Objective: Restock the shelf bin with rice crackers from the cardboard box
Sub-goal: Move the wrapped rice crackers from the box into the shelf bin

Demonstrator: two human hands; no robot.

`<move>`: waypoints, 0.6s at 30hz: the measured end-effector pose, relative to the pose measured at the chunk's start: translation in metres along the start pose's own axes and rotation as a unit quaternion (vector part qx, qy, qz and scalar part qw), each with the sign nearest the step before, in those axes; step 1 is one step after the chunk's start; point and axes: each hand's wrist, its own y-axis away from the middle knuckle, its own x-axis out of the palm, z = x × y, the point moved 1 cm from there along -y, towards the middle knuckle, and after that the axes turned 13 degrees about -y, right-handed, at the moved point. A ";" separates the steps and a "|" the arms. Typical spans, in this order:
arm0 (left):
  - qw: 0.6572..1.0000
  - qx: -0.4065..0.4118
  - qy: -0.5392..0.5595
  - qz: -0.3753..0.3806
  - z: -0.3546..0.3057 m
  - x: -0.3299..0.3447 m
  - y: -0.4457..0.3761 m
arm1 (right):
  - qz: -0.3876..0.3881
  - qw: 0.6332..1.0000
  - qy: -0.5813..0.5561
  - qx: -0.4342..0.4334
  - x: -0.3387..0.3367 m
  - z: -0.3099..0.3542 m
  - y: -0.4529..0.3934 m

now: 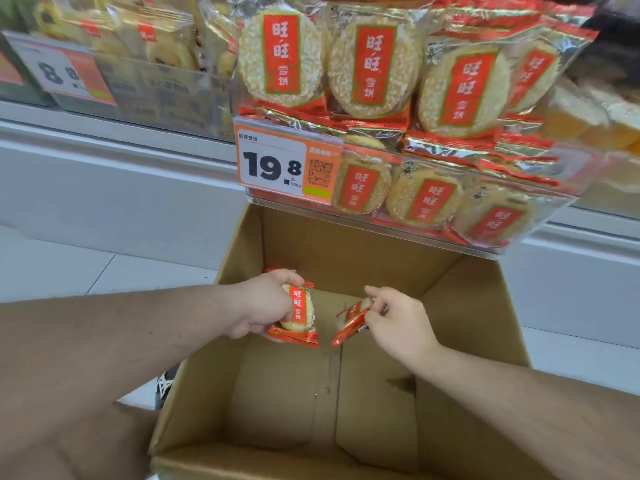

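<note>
Nearest: both bare forearms reach forward and down into the open cardboard box [478, 306], which stands on the pale tiled floor [69, 268] directly below the shelf bin; the box's inner flaps lie flat at the bottom, a seam running between them.

Left hand [266, 303]: fingers and thumb curled round a small stack of rice cracker packets [298, 311]; the front packet faces outward, its red label with white characters readable; red foil edges of further packets show above and below the fingers; exact count in the grip cannot be told.

Right hand [398, 320]: thumb and curled fingers pinch a second rice cracker packet [351, 323] by its upper end; index finger extended toward the far wall of the box; the packet hangs tilted, red crimped edge lowest; whether it touches the box floor cannot be told. The two hands are near each other but apart; packets not touching.

Just outside the box's left wall, a dark shoe with white lacing [162, 384] on the floor.

Farther: clear shelf bin [381, 223] above the box's far wall, holding rows of identical rice cracker packets [367, 64], upper row standing upright above the rim, lower row seen through the front panel; an orange-and-white price tag [287, 166] reading 19.8 clipped on the bin's front left corner.

Farthest, left: neighbouring bin of yellow snack packets [156, 39], blurred; its own price tag [69, 76] partly legible; white shelf ledge [104, 133] beneath.
</note>
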 end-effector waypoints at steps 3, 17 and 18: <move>1.000 0.020 0.000 0.003 -0.007 0.006 0.008 | -0.013 1.000 -0.014 -0.002 -0.035 0.012 0.034; 0.976 0.190 0.101 0.022 -0.054 0.007 0.062 | -0.084 0.925 -0.268 -0.255 -0.082 0.062 0.093; 0.971 0.211 0.110 0.035 -0.058 0.005 0.067 | -0.078 0.919 -0.266 -0.280 -0.082 0.062 0.093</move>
